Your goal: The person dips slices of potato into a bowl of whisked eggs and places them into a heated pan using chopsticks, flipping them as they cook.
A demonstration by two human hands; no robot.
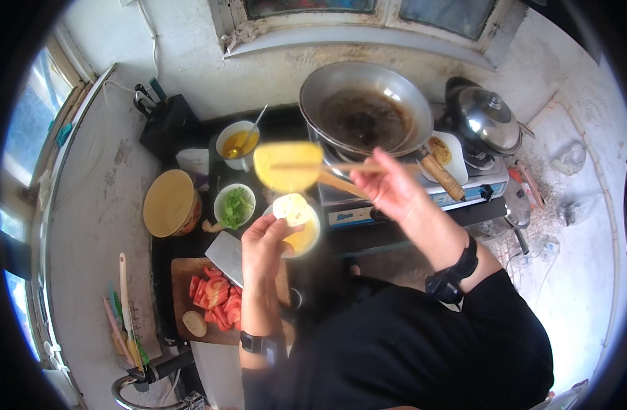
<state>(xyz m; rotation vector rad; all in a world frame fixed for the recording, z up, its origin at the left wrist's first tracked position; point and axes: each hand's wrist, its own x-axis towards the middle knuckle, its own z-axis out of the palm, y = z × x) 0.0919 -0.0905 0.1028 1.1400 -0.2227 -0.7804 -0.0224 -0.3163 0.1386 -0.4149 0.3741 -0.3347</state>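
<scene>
My left hand (265, 236) pinches a pale round bread slice (289, 209) between thumb and fingers. Just beneath it is a white bowl (317, 237) of yellow liquid that looks like beaten egg. My right hand (388, 187) grips wooden chopsticks (339, 167). At their far end is a flat yellow piece (288, 179), blurred, which looks like an egg-coated slice. One stick passes over it and the other runs behind. Beyond my right hand, a wide metal wok (365, 115) with a wooden handle (442, 177) sits on a gas stove (349, 218).
A white plate (459, 166) with a browned slice lies beside the wok. Left are a bowl of chopped greens (235, 207), a cup of yellow oil (239, 141), a deep yellow bowl (167, 204) and a knife block (170, 125). A cleaver (226, 256) rests by cut tomatoes (218, 297).
</scene>
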